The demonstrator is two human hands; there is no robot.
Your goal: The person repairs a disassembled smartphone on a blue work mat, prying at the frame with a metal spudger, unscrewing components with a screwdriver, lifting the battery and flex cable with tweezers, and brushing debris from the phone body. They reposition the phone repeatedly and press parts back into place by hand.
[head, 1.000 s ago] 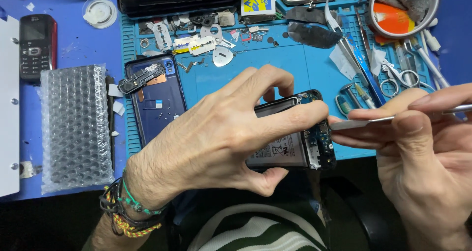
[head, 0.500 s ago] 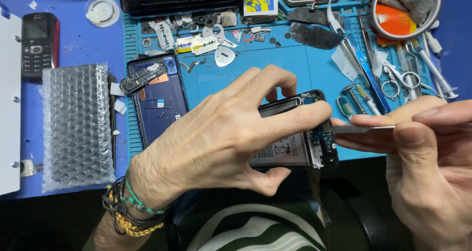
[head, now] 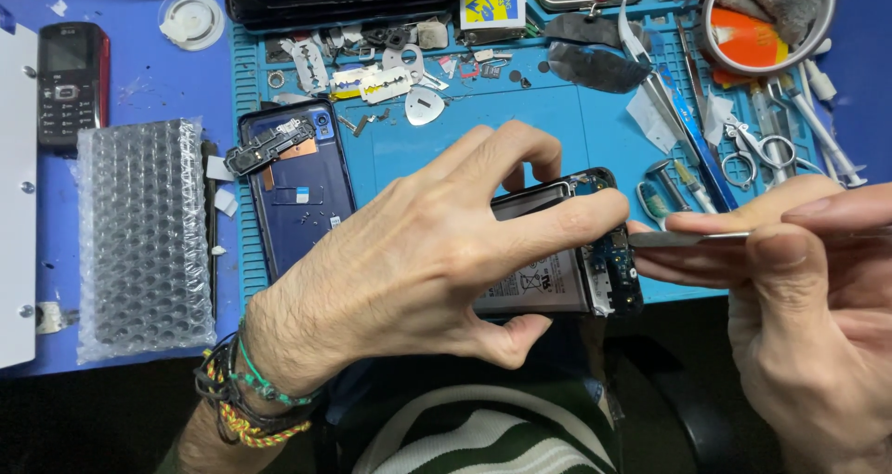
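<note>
Little has moved since the earlier frames: the metal tool point(head: 692, 239) has slid slightly leftward, its tip now at the right end of the opened phone point(head: 557, 269), and both hands keep their grip. Left hand point(head: 437, 251): fingers curled over the phone from above, thumb beneath, clamping it above the near edge of the blue mat point(head: 483, 130). Phone: long axis roughly left to right, slightly tilted, battery side up; the end with the small circuit board points right, toward the tool. Right hand point(head: 808, 316): fingers closed, pinching the thin tool, which lies nearly level and points left. On the mat behind: a blue back cover point(head: 302, 195), scissors point(head: 757, 149). Left of the mat: bubble wrap point(head: 139, 232), a small keypad phone point(head: 70, 79).
</note>
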